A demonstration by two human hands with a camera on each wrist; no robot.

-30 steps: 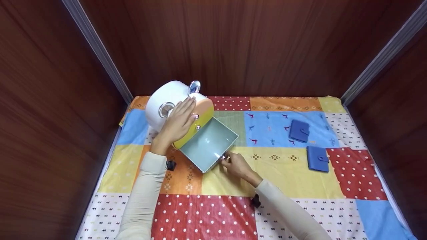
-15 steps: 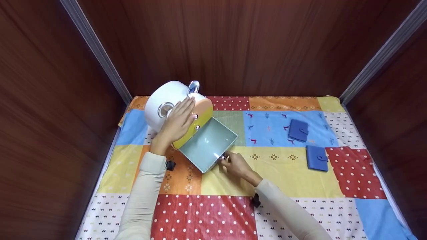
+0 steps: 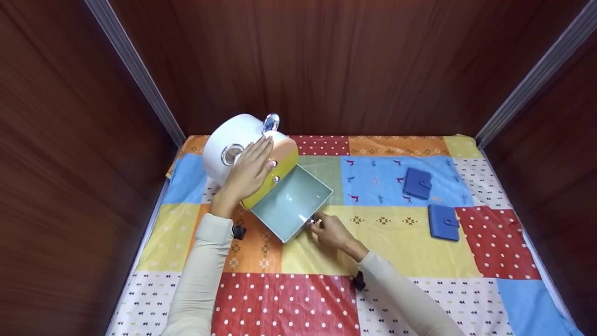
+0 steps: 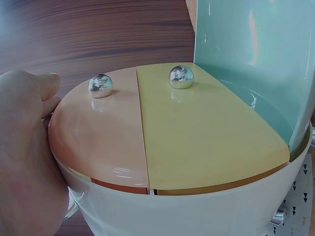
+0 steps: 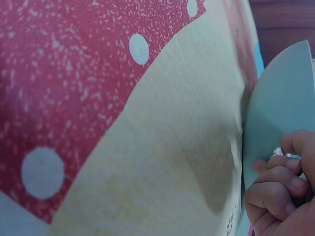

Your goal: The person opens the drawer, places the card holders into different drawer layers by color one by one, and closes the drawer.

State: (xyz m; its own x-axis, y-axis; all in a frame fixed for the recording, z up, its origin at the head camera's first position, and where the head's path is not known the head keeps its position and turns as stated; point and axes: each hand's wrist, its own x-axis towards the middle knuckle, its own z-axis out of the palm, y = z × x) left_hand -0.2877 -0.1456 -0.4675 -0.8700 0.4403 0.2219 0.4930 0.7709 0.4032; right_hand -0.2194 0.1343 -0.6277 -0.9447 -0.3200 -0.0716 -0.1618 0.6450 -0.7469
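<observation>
A white rounded drawer box point(image 3: 217, 144) with silvery trim stands at the back left, angled. Its lowest drawer, pale green point(image 3: 291, 200), is pulled far out, with nothing visible inside. Above it, the yellow drawer point(image 4: 206, 132) and the peach drawer point(image 4: 98, 132) are closed, each with a round silver knob. My left hand point(image 3: 247, 172) lies against the box's top, fingers straight. My right hand point(image 3: 333, 232) pinches the green drawer's knob point(image 5: 276, 153) with curled fingers, which partly hide it.
Two blue snap-strap wallets point(image 3: 418, 183) lie at the right of the patchwork cloth point(image 3: 284, 303). Dark wood-grain panels point(image 3: 317, 70) wall in the back and both sides.
</observation>
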